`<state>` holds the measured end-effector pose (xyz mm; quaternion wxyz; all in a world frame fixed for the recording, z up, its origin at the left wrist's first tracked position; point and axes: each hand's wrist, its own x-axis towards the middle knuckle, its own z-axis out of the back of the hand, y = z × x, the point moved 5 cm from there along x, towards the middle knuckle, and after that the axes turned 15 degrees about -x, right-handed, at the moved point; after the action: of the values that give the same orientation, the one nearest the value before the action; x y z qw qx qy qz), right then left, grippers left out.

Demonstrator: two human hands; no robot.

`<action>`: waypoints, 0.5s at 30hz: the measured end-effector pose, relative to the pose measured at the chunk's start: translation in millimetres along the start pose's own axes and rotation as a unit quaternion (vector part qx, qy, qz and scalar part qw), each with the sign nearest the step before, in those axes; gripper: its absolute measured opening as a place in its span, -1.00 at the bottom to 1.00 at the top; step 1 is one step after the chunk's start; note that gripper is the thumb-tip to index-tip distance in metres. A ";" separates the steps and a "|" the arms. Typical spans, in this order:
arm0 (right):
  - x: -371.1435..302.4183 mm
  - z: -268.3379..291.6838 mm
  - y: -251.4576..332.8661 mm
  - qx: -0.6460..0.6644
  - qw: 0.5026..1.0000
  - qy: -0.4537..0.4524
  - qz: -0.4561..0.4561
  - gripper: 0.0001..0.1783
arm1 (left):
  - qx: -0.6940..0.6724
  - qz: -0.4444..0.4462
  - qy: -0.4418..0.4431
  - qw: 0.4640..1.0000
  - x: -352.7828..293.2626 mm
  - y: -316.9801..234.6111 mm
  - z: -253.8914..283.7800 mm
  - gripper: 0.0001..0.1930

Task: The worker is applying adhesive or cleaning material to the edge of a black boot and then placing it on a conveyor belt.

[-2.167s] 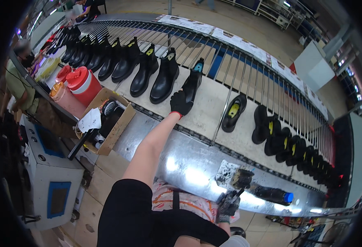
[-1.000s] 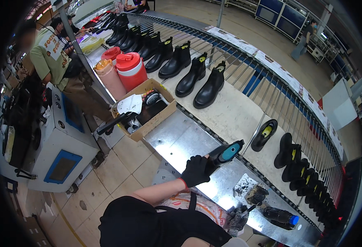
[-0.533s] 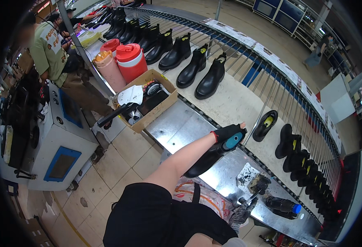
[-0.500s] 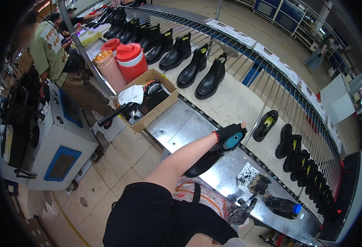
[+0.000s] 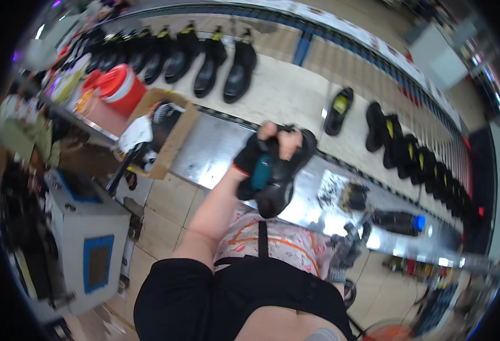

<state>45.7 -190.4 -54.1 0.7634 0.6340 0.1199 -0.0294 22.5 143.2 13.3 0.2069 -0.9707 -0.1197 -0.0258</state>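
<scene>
My left hand, in a black fingerless glove with a teal patch, is closed on black ankle boot footwear above the metal bench. Blur and overlap hide whether this is one boot or a pair. My right hand, in a stained grey glove, is low at the bench's near edge. Its fingers look curled around a small dark thing that is too smeared to name. Close to it lie a dark-stained sponge-like pad, a white sheet with black smears and a dark bottle with a blue cap.
Black boots line the pale conveyor at far left, more shoes at right, and a lone one between. A cardboard box and red jug stand left. A grey machine is on the floor; a person stands behind.
The view has turned and blurred. My left hand has brought the footwear up and closer over the bench, its toe now pointing toward me. My right hand has risen nearer the stained pad and bottle.
</scene>
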 end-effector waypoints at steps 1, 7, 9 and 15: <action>5.3 0.1 -11.2 0.087 0.995 0.018 -0.050 -0.37 | 0.107 -0.091 0.092 0.986 -3.8 -9.1 -5.9 -0.31; 4.1 14.8 -21.2 -0.057 0.995 0.022 0.076 -0.77 | 0.126 -0.080 0.141 0.979 8.0 -8.3 -0.5 -0.26; 11.9 14.5 -30.2 -0.069 0.995 0.040 -0.059 -0.77 | 0.143 -0.079 0.157 0.974 7.1 -6.1 -2.3 -0.24; 19.5 0.5 39.4 -0.141 0.970 0.194 0.034 -0.71 | 0.158 -0.045 0.184 0.969 13.4 10.1 -12.6 -0.22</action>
<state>72.5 -181.2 -20.5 0.8077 0.5172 0.2475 0.1371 37.9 132.0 22.2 0.3749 -0.8978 -0.1258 -0.1940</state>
